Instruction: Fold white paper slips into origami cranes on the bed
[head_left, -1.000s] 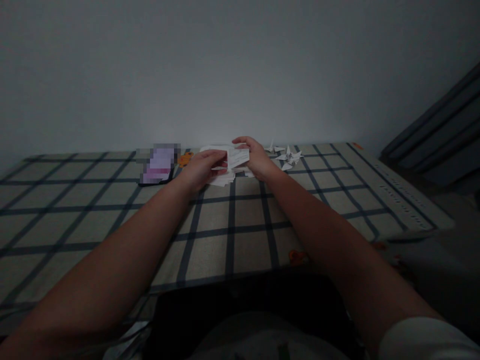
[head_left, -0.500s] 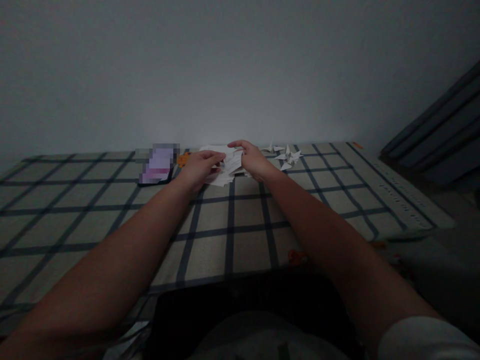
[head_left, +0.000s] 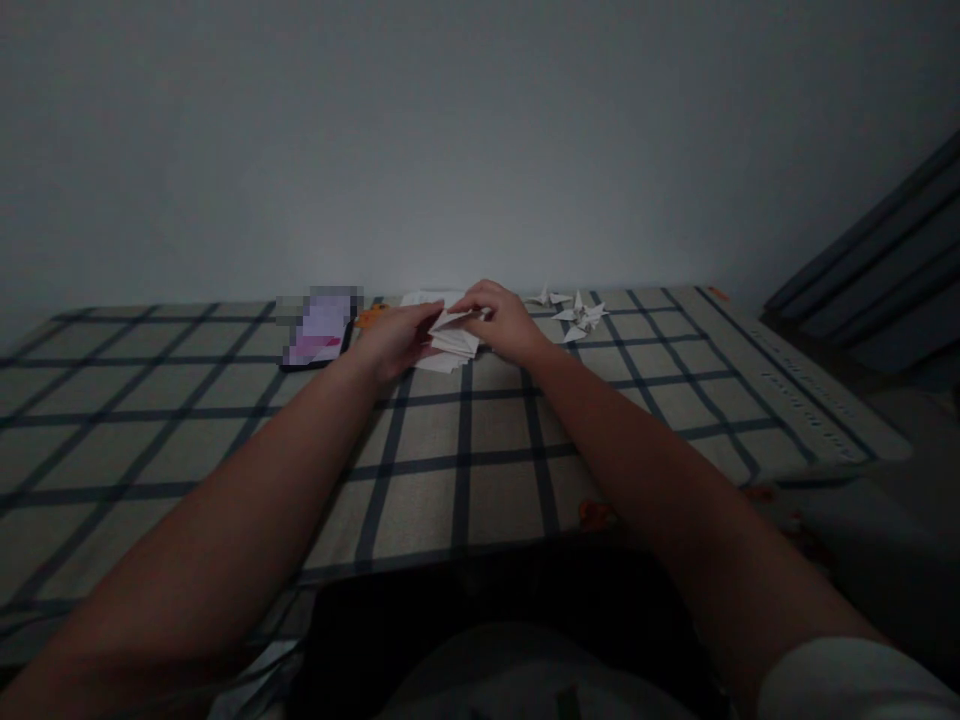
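Both my arms reach far forward over a checked cloth [head_left: 465, 480]. My left hand [head_left: 395, 338] and my right hand [head_left: 504, 322] meet over a stack of white paper sheets [head_left: 448, 352] near the wall. Between them they pinch one folded white sheet [head_left: 454, 319], each hand with fingers closed on an end of it. The sheet is lifted just above the stack. The light is dim and the fingertips are hard to make out.
A phone [head_left: 321, 333] lies left of the stack, screen lit. Several small folded paper cranes [head_left: 579, 315] sit to the right near the wall. A bare wall rises behind. Dark slanted boards [head_left: 870, 270] stand at the far right past the cloth's edge.
The sheet was held up flat between my hands; now it is folded over and lower, and my right hand has come down and closed over it.
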